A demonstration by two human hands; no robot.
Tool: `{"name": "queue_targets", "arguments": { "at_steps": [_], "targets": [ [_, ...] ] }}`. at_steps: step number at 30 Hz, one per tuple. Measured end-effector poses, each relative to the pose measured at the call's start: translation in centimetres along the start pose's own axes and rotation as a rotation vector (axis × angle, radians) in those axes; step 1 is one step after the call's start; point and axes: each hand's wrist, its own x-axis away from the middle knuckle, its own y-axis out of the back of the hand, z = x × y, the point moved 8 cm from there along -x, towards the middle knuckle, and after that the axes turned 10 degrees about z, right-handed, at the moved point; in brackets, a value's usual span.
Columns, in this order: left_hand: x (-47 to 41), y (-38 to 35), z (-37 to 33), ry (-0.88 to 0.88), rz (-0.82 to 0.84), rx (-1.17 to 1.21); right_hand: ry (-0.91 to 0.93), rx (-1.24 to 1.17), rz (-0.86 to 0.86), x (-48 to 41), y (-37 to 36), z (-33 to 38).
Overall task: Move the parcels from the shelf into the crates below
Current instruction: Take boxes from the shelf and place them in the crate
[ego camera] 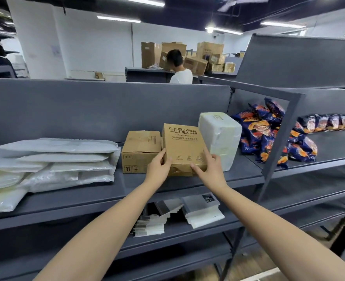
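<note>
You have both hands on the printed cardboard box (182, 145) at the centre of the frame. Your left hand (159, 166) curls round its lower left corner, and your right hand (208, 168) clasps the lower right with the thumb laid across the front face. Taking it by the two near corners makes sense, I judge. The box is hemmed in by a smaller cardboard box (140, 151) touching its left side and a white wrapped parcel (220, 136) just beside its right, so there is little room for fingers further back. It stands on the grey shelf (167, 189), tipped so its broad face leans toward you (whether its base has left the shelf I cannot tell).

The box is plain brown card, with bold dark characters across the top, smaller print beneath and three little symbols low down. Its bottom edge looks crumpled and caved in, so it is probably light and a bit soft; squeeze gently. The crates are not in view. White padded mailers (49, 163) at the left and blue snack bags (269, 134) at the right lie on the same shelf.
</note>
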Motion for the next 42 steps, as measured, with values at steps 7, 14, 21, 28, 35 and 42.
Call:
{"name": "queue_targets", "arguments": {
  "at_steps": [7,14,21,28,35,42],
  "targets": [
    [4.7,0.3,-1.3,-0.038,-0.15,0.1,0.015,0.075,0.114,3.4,0.3,0.7],
    [8.7,-1.0,-3.5,-0.122,-0.241,0.019,0.132,0.061,0.255,5.7,-0.9,5.0],
    [12.0,-2.4,-6.2,-0.27,-0.298,-0.43,0.03,-0.268,0.163,5.9,1.1,6.2],
    [15.9,-6.0,-8.7,-0.664,-0.364,-0.857,-0.148,-0.372,-0.002,6.4,2.8,3.7],
    [16.2,-7.3,-8.3,-0.757,-0.298,-0.949,-0.114,-0.383,0.019,6.8,2.9,3.3],
    [14.0,-3.7,-7.1,-0.425,-0.242,-0.555,0.068,-0.386,0.111,8.2,3.4,4.0]
  ]
}}
